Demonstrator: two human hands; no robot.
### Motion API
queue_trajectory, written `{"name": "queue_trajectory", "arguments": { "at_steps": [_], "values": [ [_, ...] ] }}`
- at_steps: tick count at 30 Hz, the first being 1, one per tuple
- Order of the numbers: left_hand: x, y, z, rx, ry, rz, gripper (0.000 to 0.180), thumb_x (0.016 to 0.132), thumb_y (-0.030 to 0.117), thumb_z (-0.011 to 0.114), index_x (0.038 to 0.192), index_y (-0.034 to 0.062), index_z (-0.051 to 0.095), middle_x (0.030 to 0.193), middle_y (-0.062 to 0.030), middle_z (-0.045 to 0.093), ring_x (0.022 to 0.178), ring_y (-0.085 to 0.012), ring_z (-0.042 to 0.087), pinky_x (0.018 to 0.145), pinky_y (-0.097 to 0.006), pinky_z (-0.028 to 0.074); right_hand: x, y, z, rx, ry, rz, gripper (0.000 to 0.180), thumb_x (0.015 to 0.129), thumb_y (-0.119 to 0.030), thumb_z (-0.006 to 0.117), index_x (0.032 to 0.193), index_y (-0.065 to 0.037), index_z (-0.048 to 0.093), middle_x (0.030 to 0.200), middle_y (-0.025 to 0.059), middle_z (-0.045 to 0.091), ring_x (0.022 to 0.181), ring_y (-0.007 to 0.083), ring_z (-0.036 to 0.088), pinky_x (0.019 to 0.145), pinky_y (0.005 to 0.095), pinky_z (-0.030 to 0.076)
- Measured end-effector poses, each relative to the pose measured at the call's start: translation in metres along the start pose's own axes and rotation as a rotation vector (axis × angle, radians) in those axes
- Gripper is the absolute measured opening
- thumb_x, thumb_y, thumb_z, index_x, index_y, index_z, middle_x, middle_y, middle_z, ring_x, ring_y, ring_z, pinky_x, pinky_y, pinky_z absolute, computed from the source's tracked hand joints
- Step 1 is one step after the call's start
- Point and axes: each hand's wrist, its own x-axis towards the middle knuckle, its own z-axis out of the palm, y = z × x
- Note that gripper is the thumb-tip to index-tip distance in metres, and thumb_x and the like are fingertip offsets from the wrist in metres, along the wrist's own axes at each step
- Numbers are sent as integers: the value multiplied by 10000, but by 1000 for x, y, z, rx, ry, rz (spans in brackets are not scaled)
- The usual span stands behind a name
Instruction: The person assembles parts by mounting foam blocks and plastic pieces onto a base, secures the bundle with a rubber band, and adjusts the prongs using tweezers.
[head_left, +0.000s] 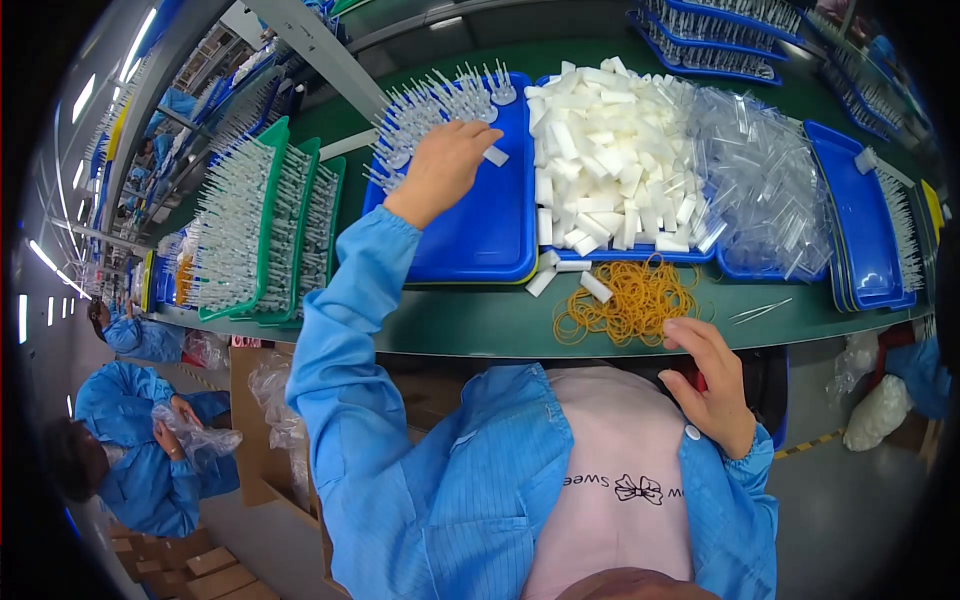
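While the left hand (440, 165) is reaching out over the blue tray (480, 235), its fingers are curling down around the little clear needle-like pieces (425, 120) standing at the tray's far end. It's looking like a loose pinch on a few of them, but I can't tell how many it's got. One small white block (496, 156) is lying just beside the fingertips.

The right hand (712, 385) is hanging back near the table (450, 320) edge, close to the person's chest, fingers half bent w/ nothing in it that I can see. It's sitting just beside the pile of yellow rubber bands (630, 300).

What could be going wrong: those clear pieces are standing packed tight, so a sleeve or wrist dragging across could be tipping a bunch over. The white blocks (610, 150) in the next tray are heaped high & some are already lying out on the table, so a bump could be sending more off the edge. The rubber bands are near the edge too, prob. easy to knock off.
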Motion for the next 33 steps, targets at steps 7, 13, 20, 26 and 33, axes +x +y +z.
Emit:
{"name": "queue_trajectory", "arguments": {
  "at_steps": [7,13,20,26,33],
  "values": [
    [-15,0,9,-163,-14,-237,194,850,183,609,1010,77,640,926,-109,633,837,-295,604,749,-387,481,-3,-6,7,-17,-22,-47,494,683,-27,705,1157,-13,564,1137,159,581,972,319,599,812,358,482],
    [-43,130,-55,-1205,-141,-181,233,907,199,564,1074,49,624,916,-115,645,788,-218,619,715,-310,490,8,-5,11,365,179,130,509,657,-38,745,1133,15,572,899,121,594,789,200,572,697,285,457],
    [-68,173,-64,-1508,-518,-294,294,856,173,648,1124,55,615,853,-67,637,729,-114,581,631,-268,471,22,1,19,294,-95,-91,240,675,-65,736,882,-20,624,714,85,586,613,181,542,536,282,394],
    [-72,25,-13,9,210,-464,239,722,232,718,901,96,635,811,-94,575,770,-275,566,648,-387,454,6,5,18,586,188,265,108,752,-10,610,857,-5,580,731,49,544,637,113,471,580,236,359],
    [-106,-32,-10,227,181,-642,290,752,197,704,1002,117,582,815,-106,522,764,-294,562,638,-412,452,12,8,20,521,49,248,136,742,-9,600,876,-1,572,774,56,533,660,106,467,586,226,356]
  ]
}}
